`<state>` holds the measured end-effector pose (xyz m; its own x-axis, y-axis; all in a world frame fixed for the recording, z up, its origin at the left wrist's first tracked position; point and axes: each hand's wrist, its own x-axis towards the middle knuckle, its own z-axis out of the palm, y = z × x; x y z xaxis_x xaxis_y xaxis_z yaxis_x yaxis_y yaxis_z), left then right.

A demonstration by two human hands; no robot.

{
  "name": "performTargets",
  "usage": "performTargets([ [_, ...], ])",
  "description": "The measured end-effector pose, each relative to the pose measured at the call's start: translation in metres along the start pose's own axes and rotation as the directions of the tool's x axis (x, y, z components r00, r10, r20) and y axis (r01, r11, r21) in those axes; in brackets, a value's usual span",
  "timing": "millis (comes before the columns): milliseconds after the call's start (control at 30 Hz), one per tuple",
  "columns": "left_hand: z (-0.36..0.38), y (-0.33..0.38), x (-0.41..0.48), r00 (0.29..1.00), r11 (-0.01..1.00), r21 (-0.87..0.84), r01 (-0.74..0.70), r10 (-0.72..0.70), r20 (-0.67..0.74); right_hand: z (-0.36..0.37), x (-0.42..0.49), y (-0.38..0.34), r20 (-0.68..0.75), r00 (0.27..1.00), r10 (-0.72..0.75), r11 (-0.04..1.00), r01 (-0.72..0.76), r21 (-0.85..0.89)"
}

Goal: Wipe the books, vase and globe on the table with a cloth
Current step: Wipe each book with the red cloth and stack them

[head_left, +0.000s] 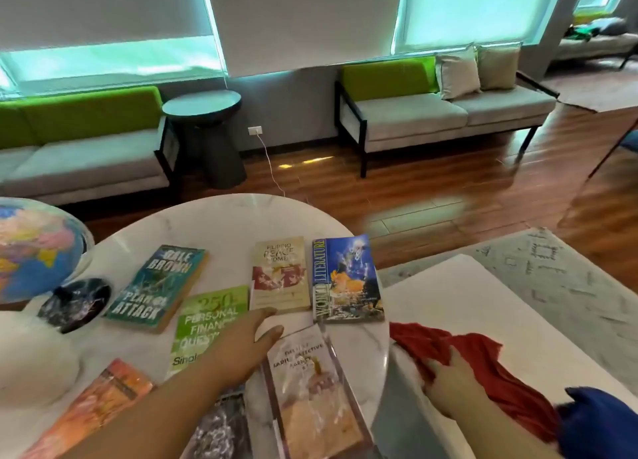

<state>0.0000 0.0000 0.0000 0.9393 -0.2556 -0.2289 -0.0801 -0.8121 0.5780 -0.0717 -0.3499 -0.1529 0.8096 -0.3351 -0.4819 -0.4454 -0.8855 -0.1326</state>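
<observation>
Under the right hand's (pixel 448 381) curled fingers (pixel 435 367) bunches one red cloth (pixel 483 353), while around the left hand's (pixel 241 341) straight fingers (pixel 265 315) lie seven glossy books (pixel 345 279), one globe (pixel 31 248) leftward.

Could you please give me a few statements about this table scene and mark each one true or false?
1. The right hand grips a red cloth. True.
2. The globe stands at the right edge of the round table. False: it stands at the left edge.
3. The World Literature book lies flat beside the Filipino Peace Women book. True.
4. The left hand grips the Plan of Attack book. False: its fingers are straight and reach toward the Filipino Peace Women book. Plan of Attack lies apart, farther left.
5. The red cloth is spread over the green personal finance book. False: it is off the round table, to the right.
</observation>
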Motion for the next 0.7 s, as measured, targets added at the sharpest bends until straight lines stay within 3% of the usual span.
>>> performTargets([
  [100,0.003,0.002,0.004,1.0,1.0,0.016,-0.007,0.007,-0.004,0.016,0.008,0.016,0.168,0.985,0.04,0.996,-0.026,-0.082],
  [167,0.005,0.005,0.007,1.0,0.999,0.032,-0.007,0.007,0.006,0.018,0.006,0.02,0.206,0.977,0.048,0.993,-0.025,-0.113],
  [333,0.013,0.009,0.012,1.0,1.0,0.017,-0.003,0.003,0.013,0.007,-0.001,0.027,0.003,1.0,-0.022,1.0,0.022,-0.011],
  [500,0.018,0.018,0.012,0.998,0.999,0.01,-0.052,0.052,0.029,-0.015,-0.012,0.023,-0.184,0.982,0.039,0.963,0.012,0.268],
  [567,0.019,0.022,0.012,0.997,0.997,-0.012,-0.072,0.072,0.035,-0.031,-0.019,0.019,-0.273,0.954,0.123,0.882,0.021,0.471],
  [633,0.016,0.028,0.011,0.995,0.996,-0.03,-0.089,0.09,0.049,-0.054,-0.03,0.009,-0.264,0.946,0.188,0.751,0.034,0.659],
  [700,0.012,0.035,0.01,0.991,0.992,-0.056,-0.109,0.113,0.07,-0.076,-0.04,0.0,-0.293,0.942,0.166,0.677,0.107,0.728],
])
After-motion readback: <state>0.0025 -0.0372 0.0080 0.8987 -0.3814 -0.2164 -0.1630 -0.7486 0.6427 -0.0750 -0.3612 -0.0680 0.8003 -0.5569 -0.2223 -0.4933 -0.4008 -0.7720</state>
